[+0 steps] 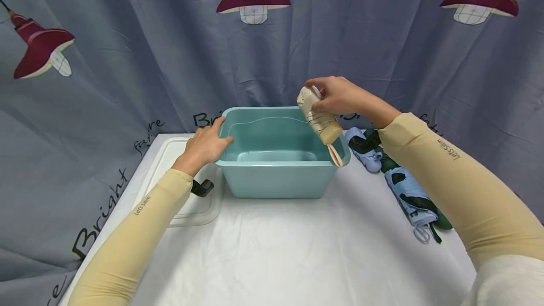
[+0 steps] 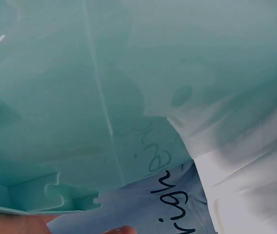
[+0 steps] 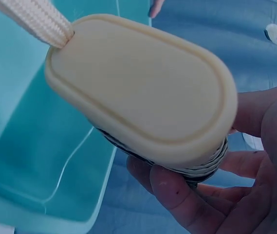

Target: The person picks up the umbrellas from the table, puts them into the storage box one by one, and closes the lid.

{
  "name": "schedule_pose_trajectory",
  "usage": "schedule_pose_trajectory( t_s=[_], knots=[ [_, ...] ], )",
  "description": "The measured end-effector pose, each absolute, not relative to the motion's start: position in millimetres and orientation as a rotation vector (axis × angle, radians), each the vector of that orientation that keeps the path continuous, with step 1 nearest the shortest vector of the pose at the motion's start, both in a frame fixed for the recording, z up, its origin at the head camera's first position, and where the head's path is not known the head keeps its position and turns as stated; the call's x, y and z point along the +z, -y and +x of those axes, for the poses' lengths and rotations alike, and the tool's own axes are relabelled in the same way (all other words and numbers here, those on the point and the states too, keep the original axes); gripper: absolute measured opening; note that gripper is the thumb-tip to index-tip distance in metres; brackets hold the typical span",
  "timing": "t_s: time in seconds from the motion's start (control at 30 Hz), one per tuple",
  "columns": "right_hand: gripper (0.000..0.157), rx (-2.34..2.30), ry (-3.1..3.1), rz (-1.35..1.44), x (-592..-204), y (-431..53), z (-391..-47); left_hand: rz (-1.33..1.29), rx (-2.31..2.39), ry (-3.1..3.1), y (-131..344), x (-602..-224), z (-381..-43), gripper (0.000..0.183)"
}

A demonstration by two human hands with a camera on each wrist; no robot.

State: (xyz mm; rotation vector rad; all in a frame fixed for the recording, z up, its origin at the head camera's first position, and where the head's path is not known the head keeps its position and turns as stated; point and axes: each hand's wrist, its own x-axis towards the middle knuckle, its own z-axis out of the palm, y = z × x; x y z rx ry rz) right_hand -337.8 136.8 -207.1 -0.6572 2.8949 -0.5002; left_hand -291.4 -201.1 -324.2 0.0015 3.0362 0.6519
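Observation:
My right hand holds a cream folded compact umbrella tilted above the right side of a teal plastic bin. In the right wrist view the umbrella's flat oval handle end faces the camera, with a woven strap at one end. Thumb and fingers are curled round its wrapped body. My left hand grips the left rim of the bin. The left wrist view mostly shows the bin's outer wall, with only bits of the hand at the bottom edge.
A clear lid lies on the white-covered table, partly under my left forearm. Right of the bin lie blue folded bundles with cords and dark green ones, partly hidden by my right sleeve. A grey-blue curtain hangs behind.

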Motion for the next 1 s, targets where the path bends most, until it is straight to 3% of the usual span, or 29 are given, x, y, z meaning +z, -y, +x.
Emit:
schedule_pose_trajectory(
  t_s=[1.0],
  knots=[
    [0.065, -0.566, -2.759, -0.779, -236, -43, -363, -0.03, 0.574, -3.014, 201, -325, -292, 0.078]
  ],
)
